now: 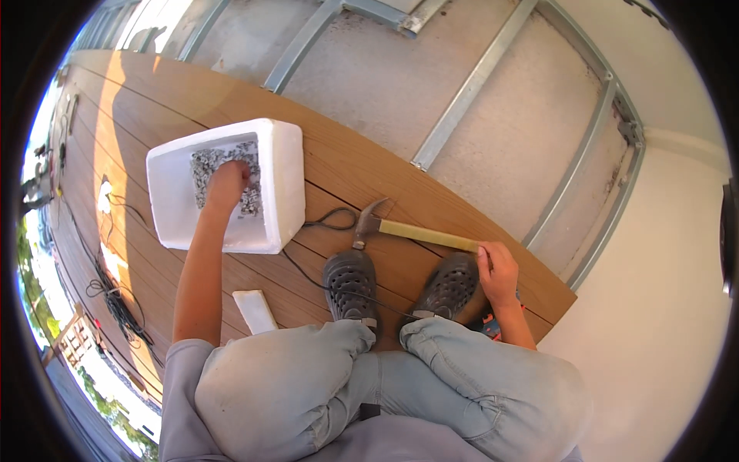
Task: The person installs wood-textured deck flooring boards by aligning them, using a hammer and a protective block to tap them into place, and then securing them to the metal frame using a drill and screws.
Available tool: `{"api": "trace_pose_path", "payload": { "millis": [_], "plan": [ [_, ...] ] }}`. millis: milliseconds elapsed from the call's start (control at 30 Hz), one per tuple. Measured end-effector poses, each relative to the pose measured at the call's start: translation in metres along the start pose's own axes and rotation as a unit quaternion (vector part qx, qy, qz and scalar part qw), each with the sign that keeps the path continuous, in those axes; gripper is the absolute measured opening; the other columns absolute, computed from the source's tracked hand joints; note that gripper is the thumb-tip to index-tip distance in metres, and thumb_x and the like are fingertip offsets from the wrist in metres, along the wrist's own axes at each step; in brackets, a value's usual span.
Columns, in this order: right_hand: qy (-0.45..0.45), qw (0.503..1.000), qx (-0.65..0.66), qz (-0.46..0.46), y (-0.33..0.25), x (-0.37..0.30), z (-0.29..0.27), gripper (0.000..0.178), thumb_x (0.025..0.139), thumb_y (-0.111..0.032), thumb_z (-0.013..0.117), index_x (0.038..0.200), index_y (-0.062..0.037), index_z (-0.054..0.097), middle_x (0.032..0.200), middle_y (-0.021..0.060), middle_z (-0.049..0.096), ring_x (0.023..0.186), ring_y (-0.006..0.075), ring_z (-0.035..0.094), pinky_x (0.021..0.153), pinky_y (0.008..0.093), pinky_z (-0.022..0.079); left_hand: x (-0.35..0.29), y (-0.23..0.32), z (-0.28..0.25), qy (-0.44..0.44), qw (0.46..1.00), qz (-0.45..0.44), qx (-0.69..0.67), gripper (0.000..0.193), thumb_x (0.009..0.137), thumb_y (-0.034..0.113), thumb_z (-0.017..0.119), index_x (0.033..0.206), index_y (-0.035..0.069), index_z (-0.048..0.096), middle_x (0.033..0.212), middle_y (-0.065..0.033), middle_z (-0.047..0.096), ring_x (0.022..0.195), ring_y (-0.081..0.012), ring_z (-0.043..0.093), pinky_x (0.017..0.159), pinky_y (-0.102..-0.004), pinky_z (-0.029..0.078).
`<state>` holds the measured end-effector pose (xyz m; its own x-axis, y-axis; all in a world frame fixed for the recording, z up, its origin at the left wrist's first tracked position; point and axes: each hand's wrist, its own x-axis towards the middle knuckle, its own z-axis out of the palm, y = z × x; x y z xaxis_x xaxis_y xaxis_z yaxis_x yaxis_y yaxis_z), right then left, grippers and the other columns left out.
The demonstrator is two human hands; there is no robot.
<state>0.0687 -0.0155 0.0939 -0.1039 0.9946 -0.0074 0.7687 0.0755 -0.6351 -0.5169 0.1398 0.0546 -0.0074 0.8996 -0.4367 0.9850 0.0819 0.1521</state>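
My left hand (pixel 227 185) is inside a white foam box (pixel 286 181), over a heap of small grey metal pieces (pixel 251 202), probably clips or fasteners. Its fingers are curled together, and whatever they may hold is hidden. On the right, my right hand (pixel 500 273) grips the end of the yellow handle of a claw hammer (pixel 427 234). The hammer's dark head points left, close to the wooden boards, just beyond my shoes.
I squat on brown deck boards (pixel 339 181). A black cable (pixel 332 219) runs from behind the box across my shoes (pixel 350 281). A white block (pixel 254 311) lies near my left knee. Beyond the boards, metal joists (pixel 477 85) cross a concrete floor; a pale wall (pixel 654 308) stands right.
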Motion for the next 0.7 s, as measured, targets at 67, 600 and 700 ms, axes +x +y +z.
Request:
{"api": "trace_pose_path", "payload": {
  "millis": [67, 600, 700],
  "plan": [
    [0.031, 0.997, -0.013, 0.075, 0.011, -0.032, -0.020, 0.008, 0.096, -0.006, 0.070, 0.102, -0.0016, 0.069, 0.091, 0.0125, 0.068, 0.080, 0.0295, 0.066, 0.071, 0.0377, 0.054, 0.001, 0.015, 0.003, 0.019, 0.995, 0.010, 0.095, 0.011, 0.082, 0.014, 0.067, 0.087, 0.008, 0.075, 0.091, -0.0187, 0.074, 0.089, -0.0401, 0.071, 0.076, -0.0518, 0.056],
    [0.126, 0.774, 0.316, 0.534, 0.054, -0.224, -0.011, 0.051, 0.090, -0.022, 0.082, 0.130, 0.0006, 0.058, 0.106, 0.0109, 0.072, 0.095, 0.0188, 0.071, 0.071, 0.0325, 0.057, -0.048, 0.086, -0.122, 0.180, 0.822, 0.022, -0.539, 0.007, 0.103, 0.006, 0.063, 0.108, 0.001, 0.066, 0.089, -0.0017, 0.064, 0.080, -0.0091, 0.060, 0.075, -0.0234, 0.049],
    [0.086, 0.733, 0.363, 0.568, 0.056, -0.214, -0.027, 0.043, 0.089, -0.012, 0.080, 0.125, -0.0021, 0.060, 0.098, 0.0093, 0.073, 0.090, 0.0181, 0.072, 0.070, 0.0318, 0.056, -0.048, 0.162, -0.133, 0.111, 0.850, 0.065, -0.511, 0.010, 0.101, 0.003, 0.066, 0.110, 0.001, 0.069, 0.092, -0.0020, 0.065, 0.082, -0.0091, 0.061, 0.077, -0.0240, 0.050]
  ]
}}
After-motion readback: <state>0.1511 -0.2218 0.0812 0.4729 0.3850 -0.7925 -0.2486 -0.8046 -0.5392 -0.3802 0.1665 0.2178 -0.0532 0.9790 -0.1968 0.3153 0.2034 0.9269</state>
